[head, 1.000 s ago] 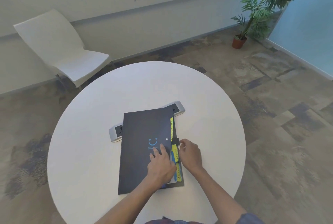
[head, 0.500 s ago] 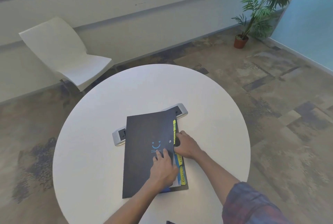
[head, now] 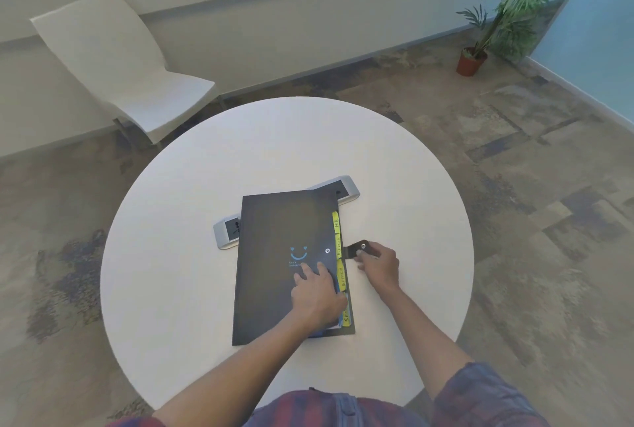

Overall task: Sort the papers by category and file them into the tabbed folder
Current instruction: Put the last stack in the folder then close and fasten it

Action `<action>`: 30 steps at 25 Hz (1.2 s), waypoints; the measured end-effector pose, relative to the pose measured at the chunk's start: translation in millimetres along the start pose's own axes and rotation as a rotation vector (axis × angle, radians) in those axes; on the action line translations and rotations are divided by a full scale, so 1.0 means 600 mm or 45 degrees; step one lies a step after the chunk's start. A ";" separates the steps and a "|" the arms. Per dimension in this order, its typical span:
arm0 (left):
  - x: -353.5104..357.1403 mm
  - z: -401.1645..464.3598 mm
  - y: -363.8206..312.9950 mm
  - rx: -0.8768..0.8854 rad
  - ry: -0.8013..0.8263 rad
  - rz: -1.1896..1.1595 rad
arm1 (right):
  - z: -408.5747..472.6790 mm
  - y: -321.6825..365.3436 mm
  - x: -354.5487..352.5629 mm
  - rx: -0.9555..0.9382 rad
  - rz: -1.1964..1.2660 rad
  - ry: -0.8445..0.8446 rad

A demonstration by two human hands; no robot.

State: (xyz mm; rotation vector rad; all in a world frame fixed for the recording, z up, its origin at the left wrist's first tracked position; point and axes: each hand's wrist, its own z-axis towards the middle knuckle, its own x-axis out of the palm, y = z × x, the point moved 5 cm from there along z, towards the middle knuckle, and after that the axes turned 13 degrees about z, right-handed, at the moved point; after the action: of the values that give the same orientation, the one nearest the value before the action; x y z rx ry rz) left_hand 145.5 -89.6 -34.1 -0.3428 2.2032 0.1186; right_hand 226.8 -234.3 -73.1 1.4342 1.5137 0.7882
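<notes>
A closed black tabbed folder [head: 284, 265] lies in the middle of the round white bench [head: 178, 255], over a grey power strip [head: 228, 232], with yellow tabs [head: 338, 248] showing along its right edge. The left hand [head: 317, 291] rests flat on the cover, fingers spread, apparently to hold it down. The right hand [head: 379, 263] pinches the snap strap [head: 358, 248] out to the side, its grip pressed together on it, probably opening the folder.

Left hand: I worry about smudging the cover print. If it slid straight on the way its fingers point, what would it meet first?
Likely the blue smiley print on the dark folder: the left hand lies flat, fingers aimed up-left at it.
</notes>
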 end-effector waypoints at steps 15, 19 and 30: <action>0.051 0.030 0.073 0.261 -0.177 0.204 | -0.044 0.043 0.075 -0.537 -0.797 0.205; 0.068 0.036 0.080 0.277 -0.132 0.220 | -0.047 0.037 0.096 -0.637 -1.034 0.259; 0.069 0.038 0.081 0.261 -0.147 0.207 | -0.073 -0.008 0.107 -0.833 -1.358 0.309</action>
State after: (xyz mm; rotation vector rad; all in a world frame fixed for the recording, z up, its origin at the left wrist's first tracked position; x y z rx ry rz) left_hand 125.3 -46.5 -82.7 -0.0414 2.1043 0.0004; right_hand 188.9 -166.6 -70.5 -0.0228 1.6799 0.6610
